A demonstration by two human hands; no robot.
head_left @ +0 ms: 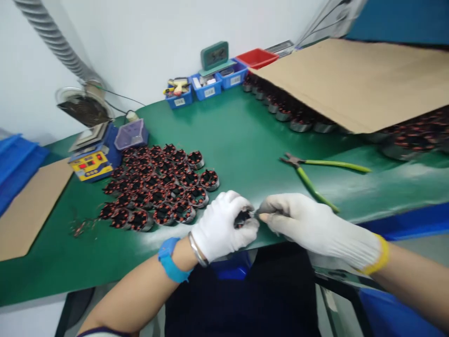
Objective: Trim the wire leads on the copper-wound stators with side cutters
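In the head view, the left hand [226, 228], in a white knit glove, is curled partway closed around a ring-shaped wound part [243, 218], with fingers above and thumb below. The part is just over the front edge of the green tabletop [224, 126], near the person's dark clothing [242, 299]. Its open end faces up toward the camera; the fingers hide too much to tell the exact tilt of its axis. What shows is a dark, hollow middle with small reddish bits.

The right hand [308, 220], in a white glove with a yellow cuff and greyed fingertips, has thumb and forefinger pinched together at the part's right side (whether a wire lies between them is too small to tell).

To the left, a cluster of similar rings [157, 187] sits flat, openings up, with smooth grey metal walls, black inner frames and copper-red windings. Pliers [298, 164] with slim, glossy green handles lie spread beyond the right hand. At the right, smooth tan cardboard [358, 84] rests over more rings [300, 122].
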